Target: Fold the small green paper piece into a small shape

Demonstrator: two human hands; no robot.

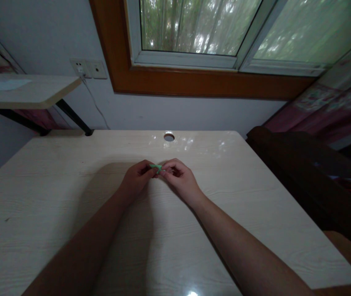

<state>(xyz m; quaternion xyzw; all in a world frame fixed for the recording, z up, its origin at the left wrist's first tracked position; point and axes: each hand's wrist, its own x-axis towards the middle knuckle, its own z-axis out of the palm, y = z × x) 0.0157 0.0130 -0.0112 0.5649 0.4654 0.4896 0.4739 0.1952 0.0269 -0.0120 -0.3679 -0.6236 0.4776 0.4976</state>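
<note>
A small piece of folded green paper (156, 166) is pinched between my two hands, over the far middle of the table. My left hand (136, 179) grips its left side between thumb and fingers. On the other side, my right hand (182, 177) pinches the right end with thumb and fingertips. The fingers cover much of the paper, so its full shape is hidden. Both forearms reach in from the near edge.
The pale wood-grain table (249, 213) has a round cable hole (169, 137) near its back edge. At the left stands a raised shelf (39, 92) on black legs. A white cable (95, 100) hangs from a wall socket (81, 68). Dark furniture (292, 172) lies beyond the right edge.
</note>
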